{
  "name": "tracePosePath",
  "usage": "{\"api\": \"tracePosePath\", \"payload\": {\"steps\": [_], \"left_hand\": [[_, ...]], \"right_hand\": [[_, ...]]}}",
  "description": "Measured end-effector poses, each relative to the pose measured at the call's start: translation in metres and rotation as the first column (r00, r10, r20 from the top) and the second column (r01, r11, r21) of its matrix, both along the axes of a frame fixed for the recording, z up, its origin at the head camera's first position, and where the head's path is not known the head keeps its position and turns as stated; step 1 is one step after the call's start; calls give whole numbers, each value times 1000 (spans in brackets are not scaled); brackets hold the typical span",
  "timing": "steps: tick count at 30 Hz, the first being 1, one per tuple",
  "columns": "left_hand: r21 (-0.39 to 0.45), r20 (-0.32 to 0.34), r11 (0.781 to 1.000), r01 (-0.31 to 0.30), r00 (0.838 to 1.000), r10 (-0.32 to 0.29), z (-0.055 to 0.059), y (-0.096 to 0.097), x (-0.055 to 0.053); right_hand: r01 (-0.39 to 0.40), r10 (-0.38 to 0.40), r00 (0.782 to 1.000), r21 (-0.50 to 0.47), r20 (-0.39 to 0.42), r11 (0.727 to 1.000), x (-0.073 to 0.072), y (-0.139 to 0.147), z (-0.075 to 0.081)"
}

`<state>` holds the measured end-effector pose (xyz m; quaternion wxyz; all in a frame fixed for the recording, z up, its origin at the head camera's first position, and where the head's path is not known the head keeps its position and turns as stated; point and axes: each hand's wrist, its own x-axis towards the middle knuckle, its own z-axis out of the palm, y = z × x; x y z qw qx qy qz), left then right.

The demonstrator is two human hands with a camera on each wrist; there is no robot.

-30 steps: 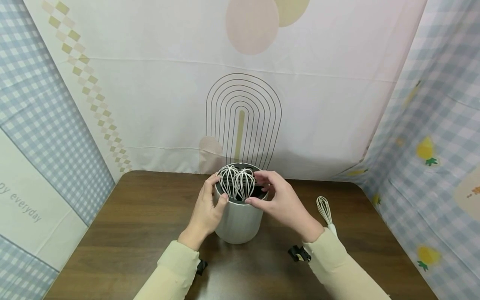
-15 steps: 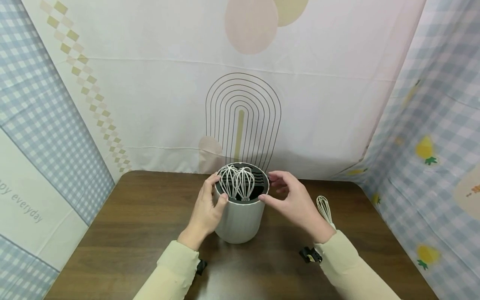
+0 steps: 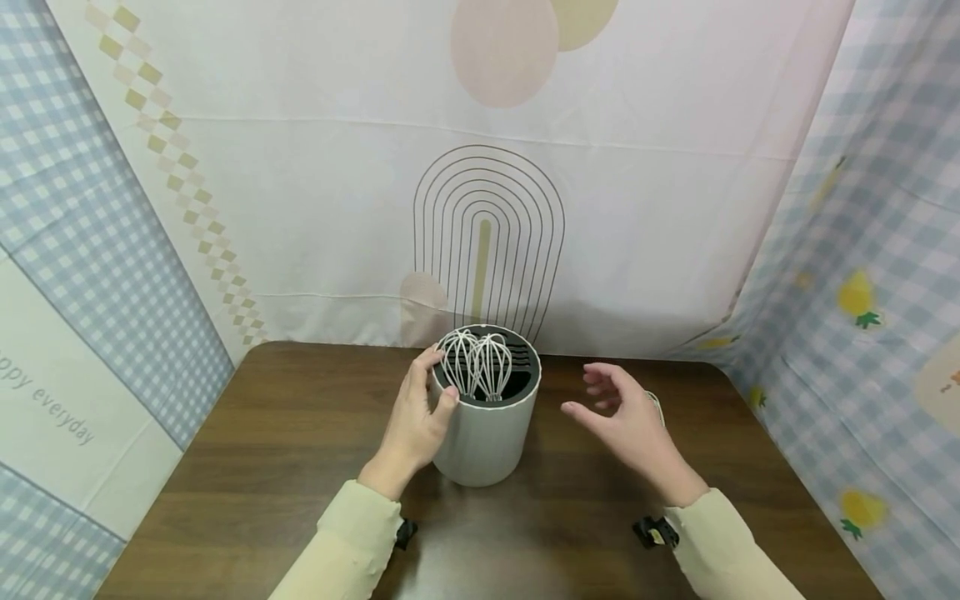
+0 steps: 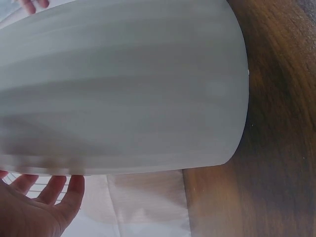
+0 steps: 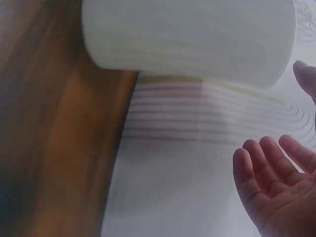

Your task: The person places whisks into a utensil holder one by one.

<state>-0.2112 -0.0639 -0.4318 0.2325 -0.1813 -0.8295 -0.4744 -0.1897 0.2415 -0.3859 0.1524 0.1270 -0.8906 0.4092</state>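
Note:
A round, pale grey utensil holder point(image 3: 483, 446) with a black slotted insert stands upright on the table. Two whisks point(image 3: 476, 365) poke up side by side from its opening, wire loops upward, handles hidden inside. My left hand point(image 3: 411, 421) grips the holder's left side near the rim, thumb at the front; its fingers point(image 4: 74, 192) lie against the wall in the left wrist view. To the right of the holder, apart from it, my right hand point(image 3: 626, 421) hangs in the air with fingers loosely bent, holding nothing. Behind that hand, a third whisk point(image 3: 657, 407) is mostly hidden.
The brown wooden table point(image 3: 300, 442) ends at a white printed curtain point(image 3: 337, 208) just behind the holder. Blue checked cloths point(image 3: 862, 250) hang along both sides.
My right hand has moved away from the whisks and rim, out to the right, and now covers most of the whisk on the table. The left hand stays on the holder.

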Motion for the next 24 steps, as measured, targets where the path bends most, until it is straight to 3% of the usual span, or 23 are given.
{"api": "tracePosePath", "payload": {"steps": [11,24], "left_hand": [[7,-3,1000,4,1000,-4,-2,0,-1],[11,-11,1000,2,1000,-2,-5,1,-2]], "right_hand": [[136,-142,986,65,92,988,13,55,-35],[237,-268,924,140,274,961,27,116,-62]]}}
